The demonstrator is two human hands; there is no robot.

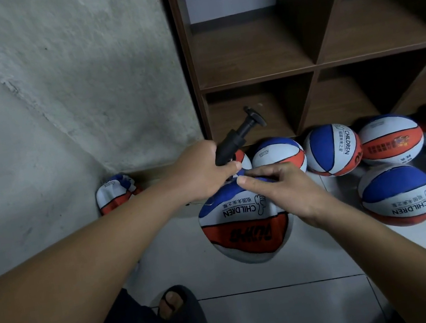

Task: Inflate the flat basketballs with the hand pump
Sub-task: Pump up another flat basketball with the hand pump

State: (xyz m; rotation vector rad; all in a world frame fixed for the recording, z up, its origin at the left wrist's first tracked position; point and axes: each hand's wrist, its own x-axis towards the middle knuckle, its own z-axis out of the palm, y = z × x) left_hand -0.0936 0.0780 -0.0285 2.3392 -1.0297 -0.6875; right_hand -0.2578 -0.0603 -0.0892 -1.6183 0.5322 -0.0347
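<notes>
The left hand (202, 170) grips the black hand pump (234, 142); its needle end is hidden between the hands. The right hand (276, 190) pinches the top of the flat basketball (245, 226), held above the floor (274, 314).

Brown wooden shelf unit (314, 65) stands against grey concrete wall (57, 83).

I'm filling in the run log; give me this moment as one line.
left hand: holds pump | right hand: pinches flat ball top | stage: fitting pump, not pumping
</notes>
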